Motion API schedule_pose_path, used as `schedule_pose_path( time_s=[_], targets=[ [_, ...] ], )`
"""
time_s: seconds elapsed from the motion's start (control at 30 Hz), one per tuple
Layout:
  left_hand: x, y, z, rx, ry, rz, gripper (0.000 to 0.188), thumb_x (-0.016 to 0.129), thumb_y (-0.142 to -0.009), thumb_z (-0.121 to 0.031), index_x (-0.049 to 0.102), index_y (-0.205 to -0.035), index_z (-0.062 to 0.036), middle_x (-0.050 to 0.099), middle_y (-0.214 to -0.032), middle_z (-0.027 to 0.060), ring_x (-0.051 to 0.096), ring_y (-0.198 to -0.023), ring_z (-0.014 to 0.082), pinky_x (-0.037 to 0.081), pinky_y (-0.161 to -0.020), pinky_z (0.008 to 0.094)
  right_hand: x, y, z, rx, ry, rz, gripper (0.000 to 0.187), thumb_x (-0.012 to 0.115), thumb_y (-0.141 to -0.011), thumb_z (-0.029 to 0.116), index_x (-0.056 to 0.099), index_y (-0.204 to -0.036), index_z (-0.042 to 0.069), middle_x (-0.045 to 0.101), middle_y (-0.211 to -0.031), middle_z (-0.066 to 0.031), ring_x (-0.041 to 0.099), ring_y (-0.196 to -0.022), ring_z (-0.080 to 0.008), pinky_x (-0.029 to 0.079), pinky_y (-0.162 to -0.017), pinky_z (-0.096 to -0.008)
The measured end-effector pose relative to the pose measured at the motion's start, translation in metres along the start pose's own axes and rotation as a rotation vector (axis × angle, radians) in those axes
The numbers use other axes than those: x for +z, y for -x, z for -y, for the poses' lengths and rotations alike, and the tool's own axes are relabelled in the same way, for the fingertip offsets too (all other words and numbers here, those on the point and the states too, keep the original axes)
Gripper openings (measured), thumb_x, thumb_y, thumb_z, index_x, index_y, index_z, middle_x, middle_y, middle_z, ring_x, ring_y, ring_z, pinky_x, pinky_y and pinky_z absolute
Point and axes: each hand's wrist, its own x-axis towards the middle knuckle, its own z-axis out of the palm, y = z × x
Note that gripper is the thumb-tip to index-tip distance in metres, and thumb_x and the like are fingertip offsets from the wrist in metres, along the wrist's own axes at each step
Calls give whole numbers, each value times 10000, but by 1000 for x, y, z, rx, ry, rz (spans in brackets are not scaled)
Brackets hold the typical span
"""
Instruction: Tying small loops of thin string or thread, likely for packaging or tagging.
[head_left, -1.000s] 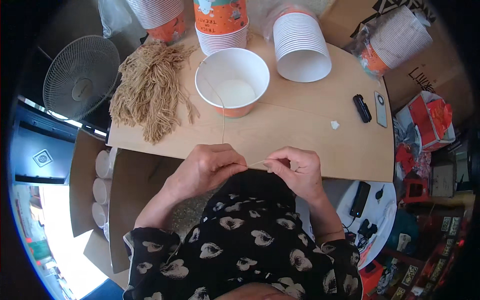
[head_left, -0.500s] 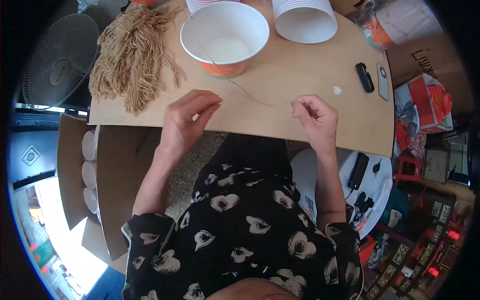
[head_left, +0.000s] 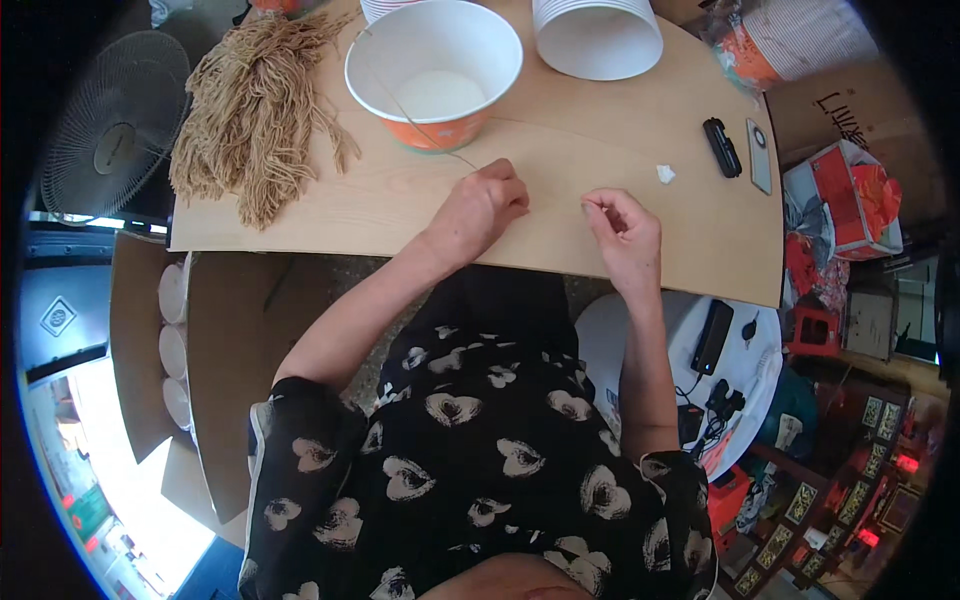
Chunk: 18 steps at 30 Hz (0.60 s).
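A tan strand [head_left: 458,156] trails from the white tub [head_left: 440,40] toward your left hand [head_left: 474,212], curled, grip unclear, near the tabletop's [head_left: 560,245] front edge. Right hand [head_left: 633,240] pinches narrowly; leave slack.

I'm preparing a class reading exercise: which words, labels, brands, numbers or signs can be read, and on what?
Large brown cardboard box: bold black lettering, left unquoted.
Grey round wire-caged fan: hub marking too small.
Blue flat panel: pale diamond-shaped sign, details too small.
Dark rectangular plates: pale markings too small.
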Motion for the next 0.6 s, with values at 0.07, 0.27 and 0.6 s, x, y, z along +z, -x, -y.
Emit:
schedule_pose_path(
  time_s=[0.07, 0.27, 0.6],
  targets=[
    [4, 3, 1, -7, -2, -22, 83, 687, -777, -62, 649, -817, 1, 594, -914, 152, 633, -817, 332, 536, -715, 408, -1, -16, 9, -106, 132, -93, 115, 656, -889, 31, 665, -1003, 21, 670, -845, -43, 573, -613, -89, 471, -587, -247],
    [-13, 29, -40, 35, -27, -58, 138, 658, -850, -45, 573, -957, -24, 592, -862, 145, 620, -763, 363, 516, -679, 403, 9, -108, 75, -710, 482, -165, 386, 624, -838, -5, 635, -1209, 103, 626, -1230, -73, 618, -981, -250, 502, -853, -359],
    [-207, 106, -98, -215, -182, -646, 221, 688, -847, 50, 713, -1059, -4, 730, -973, 82, 687, -866, 138, 553, -750, 253, 29, -103, 98, -1139, 677, 317, 115, 697, -825, 154, 717, -931, 113, 687, -832, -41, 634, -935, -204, 409, -933, -372]
  ],
)
